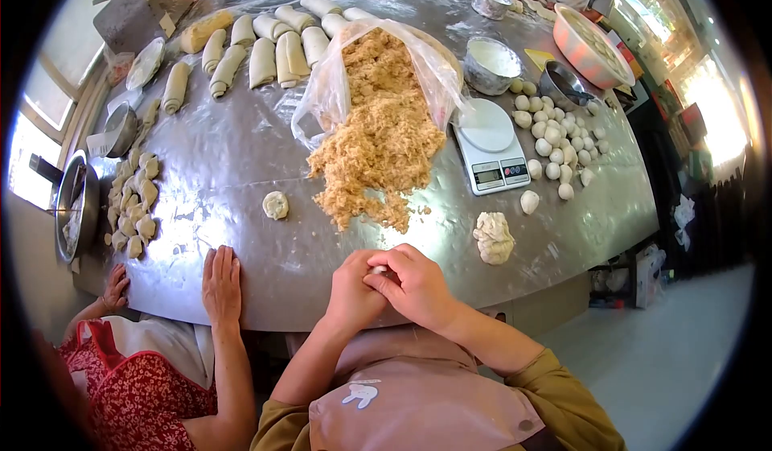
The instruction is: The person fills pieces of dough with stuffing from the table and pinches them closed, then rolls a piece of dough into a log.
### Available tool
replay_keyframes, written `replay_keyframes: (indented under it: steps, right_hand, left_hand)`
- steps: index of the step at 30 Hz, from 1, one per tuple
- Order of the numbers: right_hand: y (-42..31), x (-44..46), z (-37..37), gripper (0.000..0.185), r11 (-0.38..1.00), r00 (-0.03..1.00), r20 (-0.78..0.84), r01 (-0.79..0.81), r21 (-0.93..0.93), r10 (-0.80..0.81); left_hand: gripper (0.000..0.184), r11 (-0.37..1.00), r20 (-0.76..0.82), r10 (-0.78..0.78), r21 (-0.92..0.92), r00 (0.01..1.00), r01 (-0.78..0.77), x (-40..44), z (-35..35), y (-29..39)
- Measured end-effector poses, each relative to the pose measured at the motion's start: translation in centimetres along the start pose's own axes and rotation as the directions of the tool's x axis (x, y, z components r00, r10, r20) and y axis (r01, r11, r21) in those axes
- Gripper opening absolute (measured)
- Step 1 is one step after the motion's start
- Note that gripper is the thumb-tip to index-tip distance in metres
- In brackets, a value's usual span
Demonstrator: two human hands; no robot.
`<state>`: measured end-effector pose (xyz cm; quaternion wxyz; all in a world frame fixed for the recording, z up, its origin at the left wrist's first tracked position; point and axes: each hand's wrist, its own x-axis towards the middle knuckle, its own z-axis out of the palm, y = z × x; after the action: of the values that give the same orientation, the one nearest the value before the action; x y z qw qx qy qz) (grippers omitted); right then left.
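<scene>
Close to the table's front edge, my left hand (351,292) and my right hand (416,287) are cupped together. Between them a bit of pale dough (379,270) shows; the fingers hide most of it. Just beyond my hands lies a heap of crumbly golden filling (378,145), spilling from a clear plastic bag (326,89). To the right sits a rough lump of dough (494,238), in front of a white digital scale (488,147). One round, flattened dough piece (275,205) lies left of the filling.
Many dough balls (555,141) lie right of the scale. Dough rolls (261,62) line the back left, with cut dough pieces (133,201) nearer. A co-worker's hand (221,286) rests on the table at left. A bowl of white powder (492,63) and pink basin (591,45) stand behind.
</scene>
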<state>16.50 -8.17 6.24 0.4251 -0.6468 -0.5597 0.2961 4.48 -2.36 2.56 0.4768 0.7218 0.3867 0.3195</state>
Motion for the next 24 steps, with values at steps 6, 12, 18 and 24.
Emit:
replay_keyframes:
  steps: [6,12,18,24]
  right_hand:
    - [2.5,-1.4,-0.7,0.011,0.991,0.994,0.002,0.113,-0.076,-0.113]
    - [7.0,-0.8,-9.4,0.007,0.912,0.832,-0.537,-0.102,-0.398,-0.141]
    - [13.2,-3.3,-10.6,0.014,0.749,0.800,-0.512,-0.122,-0.651,-0.314]
    - [12.6,-3.3,-10.5,0.019,0.764,0.882,-0.434,-0.148,-0.627,-0.186]
  left_hand:
    - [0.011,0.967,0.341,-0.244,0.013,0.908,0.255,-1.5,0.2,-0.5]
    - [0.019,0.840,0.595,-0.166,-0.332,0.786,0.428,-2.0,-0.2,0.3]
    - [0.045,0.527,0.450,-0.223,-0.691,0.865,0.495,-0.3,-0.2,-1.1]
    - [0.065,0.264,0.430,-0.265,-0.828,0.863,0.494,0.3,-0.2,-0.5]
